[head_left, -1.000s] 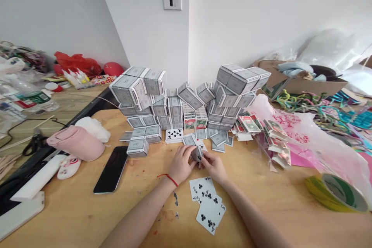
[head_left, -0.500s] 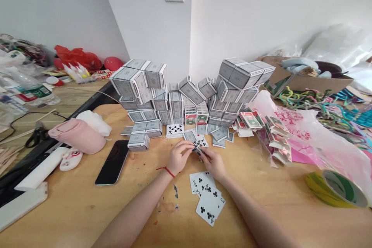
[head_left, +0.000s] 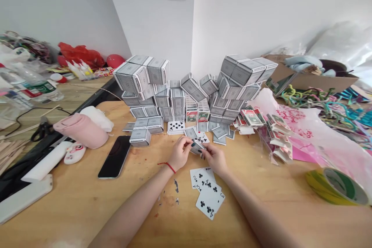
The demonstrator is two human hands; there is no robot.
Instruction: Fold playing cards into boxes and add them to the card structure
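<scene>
Between my left hand [head_left: 180, 152] and my right hand [head_left: 214, 157] is a grey-backed playing card [head_left: 198, 147], pinched by the fingertips of both. Just beyond it, loose cards [head_left: 204, 137] lie on the table, some face up. Nearer to me, several club cards [head_left: 209, 198] overlap face up between my forearms. A face-up stack of cards [head_left: 176, 127] sits in front of a structure of boxes folded from cards [head_left: 177, 102]. More card boxes [head_left: 245, 71] are piled at the right. Red and green card packs [head_left: 197, 116] stand in the middle.
A black phone [head_left: 114, 156] and a pink bottle [head_left: 81, 130] lie at the left. Opened card packs [head_left: 279, 137] rest at the right on pink and white plastic [head_left: 316, 135]. A roll of yellow-green tape [head_left: 337, 186] sits at the right front. Scraps dot the wooden table [head_left: 139, 193].
The card between my hands has turned so that more of its patterned back shows. My fingers have shifted slightly along it. The whole view has moved a little.
</scene>
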